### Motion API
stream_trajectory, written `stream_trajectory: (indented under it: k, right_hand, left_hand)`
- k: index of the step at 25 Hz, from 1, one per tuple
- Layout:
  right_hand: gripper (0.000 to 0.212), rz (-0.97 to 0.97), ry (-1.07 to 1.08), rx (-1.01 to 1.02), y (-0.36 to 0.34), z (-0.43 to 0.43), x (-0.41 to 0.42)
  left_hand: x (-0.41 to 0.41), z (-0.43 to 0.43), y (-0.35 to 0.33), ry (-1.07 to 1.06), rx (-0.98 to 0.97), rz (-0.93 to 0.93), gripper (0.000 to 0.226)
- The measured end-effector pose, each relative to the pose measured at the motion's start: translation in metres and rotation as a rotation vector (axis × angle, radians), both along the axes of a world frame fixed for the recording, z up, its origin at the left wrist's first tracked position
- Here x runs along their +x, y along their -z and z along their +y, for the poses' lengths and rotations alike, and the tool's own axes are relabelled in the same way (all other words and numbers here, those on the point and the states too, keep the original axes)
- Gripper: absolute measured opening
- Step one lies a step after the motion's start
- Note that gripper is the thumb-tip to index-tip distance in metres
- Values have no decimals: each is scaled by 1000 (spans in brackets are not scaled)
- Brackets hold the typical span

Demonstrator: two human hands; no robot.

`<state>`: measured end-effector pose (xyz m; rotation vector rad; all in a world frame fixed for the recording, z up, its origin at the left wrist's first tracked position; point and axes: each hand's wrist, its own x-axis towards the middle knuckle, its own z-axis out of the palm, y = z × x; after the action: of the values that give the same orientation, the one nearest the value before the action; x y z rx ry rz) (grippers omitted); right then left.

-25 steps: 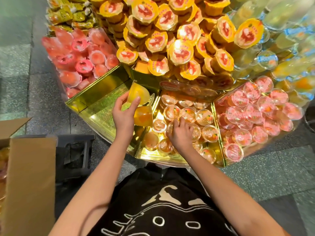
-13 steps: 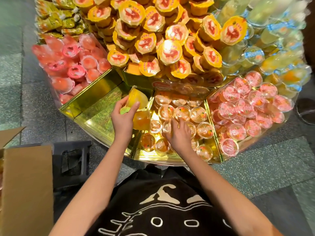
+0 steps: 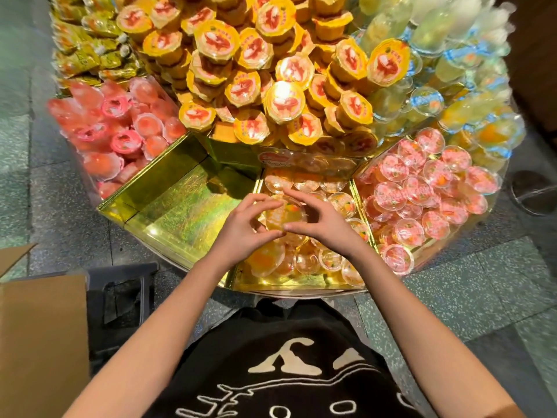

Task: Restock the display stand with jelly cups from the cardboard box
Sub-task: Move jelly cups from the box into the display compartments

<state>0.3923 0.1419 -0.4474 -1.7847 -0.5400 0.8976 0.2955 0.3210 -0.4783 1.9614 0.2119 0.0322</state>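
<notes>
Both hands meet over the middle gold compartment of the round display stand [image 3: 301, 286]. My left hand [image 3: 241, 224] and my right hand [image 3: 319, 221] hold one orange jelly cup [image 3: 281, 213] between their fingertips, with fingers and thumbs curled around its rim. Below it lie several more orange jelly cups [image 3: 307, 262] in the same compartment. The cardboard box [image 3: 39, 336] stands at the lower left; its inside is hidden.
The gold compartment [image 3: 180, 212] left of my hands holds nothing. Pink cups [image 3: 422, 200] fill the right compartment, red ones [image 3: 120, 140] the far left. Yellow-lidded cups [image 3: 271, 70] are heaped on the upper tier. A dark stool [image 3: 120, 294] sits beside the box.
My left hand moved right from the divider with its cup into the middle compartment. My right hand lifted off the cups below and joined it on the cup.
</notes>
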Motion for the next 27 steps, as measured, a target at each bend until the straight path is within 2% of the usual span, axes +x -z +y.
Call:
stream_trajectory:
  k: [4,8,10,12,15,18,23,27]
  right_hand:
    - [77,43,-30,-54,6,-7,2]
    - [82,39,-6,-116,9,-14,9]
    - [79,35,98,-152,10,-22,13]
    - [76,36,217,-158,14,-28,14]
    - [82,16,284,-187,26,-28,13]
    - [88,-52,221,-261,41,-10,3]
    - [80,-290,-54,-339,81,35,-15]
    - [67,-519,-228,-427,117,46,-15]
  left_hand:
    - [2,-5,7,67,-53,20,48]
    - [1,-11,3,39,-64,107,60]
    - [-2,-11,-1,-88,-68,116,51]
    - [-8,-3,1,-297,-111,152,28]
    - [-20,13,11,-561,-147,248,11]
    - [-30,27,24,-696,-282,311,21]
    - [-44,40,20,-776,-628,465,38]
    - [-53,49,16,-749,-674,517,30]
